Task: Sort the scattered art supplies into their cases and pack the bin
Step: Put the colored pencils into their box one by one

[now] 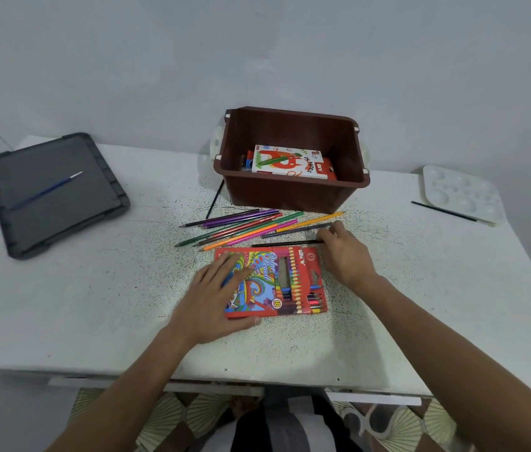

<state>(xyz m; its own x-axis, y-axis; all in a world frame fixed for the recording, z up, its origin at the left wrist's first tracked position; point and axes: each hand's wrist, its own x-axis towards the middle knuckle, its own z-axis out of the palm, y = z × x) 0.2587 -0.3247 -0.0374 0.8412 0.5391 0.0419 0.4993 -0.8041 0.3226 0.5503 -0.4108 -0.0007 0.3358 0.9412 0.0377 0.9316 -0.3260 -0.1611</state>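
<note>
A red colour-pencil case (285, 282) lies flat at the table's middle, a few pencils showing at its right end. My left hand (215, 295) rests flat on its left part, thumb along the near edge. Several loose colour pencils (251, 226) lie fanned between the case and the brown bin (293, 190). My right hand (345, 252) pinches the end of a black pencil (283, 244) lying just beyond the case. Inside the bin sits an oil pastels box (290, 161).
The grey bin lid (62, 207) lies at the far left with a blue paintbrush (45, 190) on it. A white paint palette (462, 190) and a dark brush (443, 211) sit at the far right. Another dark brush (214, 199) leans by the bin's left side.
</note>
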